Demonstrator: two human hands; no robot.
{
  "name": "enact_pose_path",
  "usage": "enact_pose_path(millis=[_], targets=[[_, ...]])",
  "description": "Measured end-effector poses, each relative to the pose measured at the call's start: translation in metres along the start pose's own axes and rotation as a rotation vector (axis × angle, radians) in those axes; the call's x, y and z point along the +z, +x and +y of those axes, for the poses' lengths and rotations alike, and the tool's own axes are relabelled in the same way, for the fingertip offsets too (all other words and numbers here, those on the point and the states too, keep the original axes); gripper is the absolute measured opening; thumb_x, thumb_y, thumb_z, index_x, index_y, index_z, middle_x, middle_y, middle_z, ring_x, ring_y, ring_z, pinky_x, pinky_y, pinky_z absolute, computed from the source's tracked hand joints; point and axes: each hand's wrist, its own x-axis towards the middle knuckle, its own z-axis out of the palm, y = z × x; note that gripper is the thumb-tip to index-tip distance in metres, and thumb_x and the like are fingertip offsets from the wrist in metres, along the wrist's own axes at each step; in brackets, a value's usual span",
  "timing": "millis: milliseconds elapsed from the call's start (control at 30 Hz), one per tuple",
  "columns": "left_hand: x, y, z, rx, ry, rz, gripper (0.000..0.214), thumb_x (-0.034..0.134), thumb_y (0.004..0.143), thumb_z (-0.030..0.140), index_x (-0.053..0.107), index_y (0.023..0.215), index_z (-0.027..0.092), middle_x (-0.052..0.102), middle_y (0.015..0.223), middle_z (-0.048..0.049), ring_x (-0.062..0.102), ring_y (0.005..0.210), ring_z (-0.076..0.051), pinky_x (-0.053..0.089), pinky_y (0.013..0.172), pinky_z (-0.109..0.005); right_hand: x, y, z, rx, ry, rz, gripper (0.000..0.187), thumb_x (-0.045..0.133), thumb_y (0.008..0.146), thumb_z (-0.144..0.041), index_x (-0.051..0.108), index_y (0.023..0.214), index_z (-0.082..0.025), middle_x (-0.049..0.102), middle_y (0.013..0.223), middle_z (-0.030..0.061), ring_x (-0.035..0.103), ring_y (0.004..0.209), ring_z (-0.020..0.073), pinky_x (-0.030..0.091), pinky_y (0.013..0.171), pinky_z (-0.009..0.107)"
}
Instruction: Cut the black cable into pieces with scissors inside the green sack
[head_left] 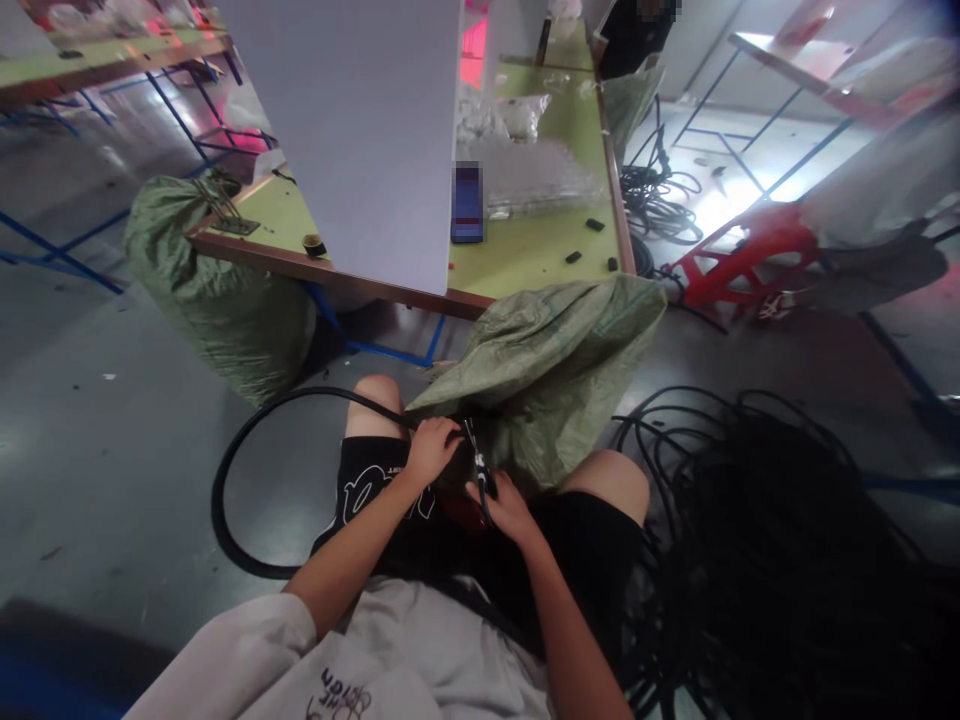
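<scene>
My left hand [431, 452] is closed around a black rubber-like tube [217, 495], which curves in a wide loop out past my left knee and back under my forearm. In my right hand [510, 510] is a pair of scissors [481, 465] with dark handles, its metal blades pointing away from me beside the left fingertips. Whether the blades touch the tube I cannot tell. Just beyond both hands, a green woven sack [562, 350] gapes between my knees, leaning on the table edge; its inside is dark.
A big pile of black tubing [795, 540] lies on the floor at right. A yellow-green table [525, 265] ahead carries a white panel [375, 140], a phone [467, 203] and plastic bags [540, 175]. Another full sack [232, 310] stands left; a red stool [735, 260] is at right.
</scene>
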Motion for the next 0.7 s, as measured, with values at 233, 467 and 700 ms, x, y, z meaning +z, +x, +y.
enact_pose_path(millis=[233, 467, 700], targets=[[0.0036, -0.0025, 0.0026, 0.08, 0.004, -0.068, 0.013, 0.059, 0.088, 0.027, 0.061, 0.098, 0.02, 0.067, 0.095, -0.0044, 0.059, 0.09, -0.022, 0.041, 0.083, -0.037, -0.0009, -0.0029, -0.0016, 0.027, -0.03, -0.009, 0.048, 0.051, 0.083, -0.059, 0.064, 0.096, -0.015, 0.065, 0.094, 0.0099, 0.062, 0.086, 0.0233, 0.046, 0.079, 0.033], [0.0012, -0.0039, 0.0049, 0.037, -0.068, -0.063, 0.016, 0.059, 0.087, 0.029, 0.062, 0.1, 0.02, 0.067, 0.096, -0.0051, 0.06, 0.091, -0.023, 0.042, 0.085, -0.038, 0.0002, -0.0029, 0.0003, 0.114, 0.002, -0.057, 0.028, 0.053, 0.081, -0.04, 0.067, 0.078, -0.015, 0.065, 0.067, 0.0044, 0.06, 0.064, 0.0186, 0.04, 0.059, 0.026], [0.0051, 0.0027, -0.001, -0.178, -0.683, -0.033, 0.039, 0.061, 0.085, 0.041, 0.058, 0.116, 0.018, 0.068, 0.107, -0.0083, 0.062, 0.101, -0.022, 0.045, 0.093, -0.038, 0.003, -0.0007, 0.002, -0.009, -0.14, 0.073, 0.018, 0.057, 0.079, -0.033, 0.065, 0.076, -0.017, 0.065, 0.077, 0.0047, 0.059, 0.07, 0.0171, 0.039, 0.064, 0.024]])
